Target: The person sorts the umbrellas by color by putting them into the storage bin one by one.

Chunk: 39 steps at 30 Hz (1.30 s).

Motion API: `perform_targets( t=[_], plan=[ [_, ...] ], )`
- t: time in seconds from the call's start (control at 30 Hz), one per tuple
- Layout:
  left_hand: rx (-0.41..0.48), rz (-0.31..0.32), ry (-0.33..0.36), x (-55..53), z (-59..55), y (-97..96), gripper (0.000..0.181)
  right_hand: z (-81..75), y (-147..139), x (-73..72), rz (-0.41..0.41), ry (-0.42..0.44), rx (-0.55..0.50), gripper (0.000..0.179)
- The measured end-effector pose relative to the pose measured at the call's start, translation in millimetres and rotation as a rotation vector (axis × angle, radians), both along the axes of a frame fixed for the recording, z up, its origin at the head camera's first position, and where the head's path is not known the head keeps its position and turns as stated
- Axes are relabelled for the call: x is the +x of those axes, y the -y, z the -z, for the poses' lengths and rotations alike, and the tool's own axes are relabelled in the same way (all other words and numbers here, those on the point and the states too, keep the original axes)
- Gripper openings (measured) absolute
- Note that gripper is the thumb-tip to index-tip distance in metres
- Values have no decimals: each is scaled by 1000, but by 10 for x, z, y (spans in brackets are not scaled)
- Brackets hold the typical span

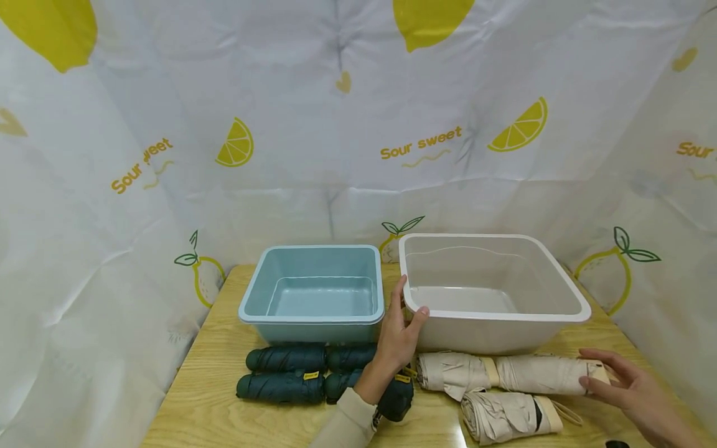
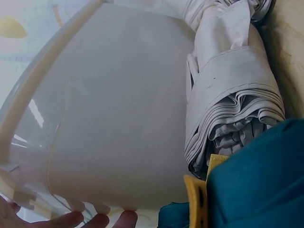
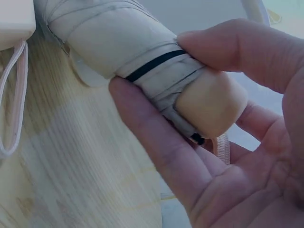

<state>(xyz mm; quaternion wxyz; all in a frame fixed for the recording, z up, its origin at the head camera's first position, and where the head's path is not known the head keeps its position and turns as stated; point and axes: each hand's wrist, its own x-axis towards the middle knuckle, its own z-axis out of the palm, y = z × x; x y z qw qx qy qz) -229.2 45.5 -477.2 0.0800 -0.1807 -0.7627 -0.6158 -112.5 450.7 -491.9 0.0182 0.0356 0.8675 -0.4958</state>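
Beige and tightly rolled, the held umbrella (image 1: 540,375) is lying across the front of the pale basin (image 1: 482,339), its inner end adjoining the second beige umbrella (image 1: 454,373). The right hand (image 1: 630,387) is pinching its outer end between thumb and fingers; whether the roll is bearing on the table (image 1: 190,398) cannot be determined. The left hand (image 1: 396,336) is gripping the basin's near-left corner, thumb on the rim and fingers along the outer side.

Risks noted: the hold is covering one end only, so the far end could sag or swing into its neighbour if raised, the weight lying beyond the fingers. Thumb and finger are pressing beside the black band (image 3: 154,64); a twist there could loosen the wrap. An uneven pull on the rim could tilt or drag the basin.

Obstructions: the basin's front wall is standing just behind the held umbrella, and a third beige umbrella (image 1: 501,420) is lying in front, its strap loop (image 1: 568,412) presenting a snag point. The left sleeve (image 1: 347,423) and wrist are crossing above the dark green umbrellas (image 1: 280,387), partly hiding them; a lowered forearm could roll them. The blue basin (image 1: 313,331) is standing behind these. A lemon-print curtain (image 1: 302,87) is backing both basins. One dark object (image 1: 616,444) is showing at the bottom edge, too cropped to identify.
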Motion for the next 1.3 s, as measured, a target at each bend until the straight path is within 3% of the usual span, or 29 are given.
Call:
perform_targets(
  t=[0.33,0.5,0.7,0.8,1.0,1.3],
  plan=[
    [5,10,4,13,-11,13,73,-128,10,45,73,-9,-46,42],
    [7,13,0,14,-8,15,73,-215,36,84,56,-82,-210,44],
    [4,9,-8,5,8,17,73,-285,50,108,-7,-190,-318,47],
    [0,7,-12,-3,15,16,73,-330,43,122,-2,-211,-272,46],
    [-3,-3,-18,-19,25,16,73,-478,54,122,80,-141,-85,42],
    [6,6,-18,-26,51,8,72,-642,138,145,62,-177,-106,46]
  ],
)
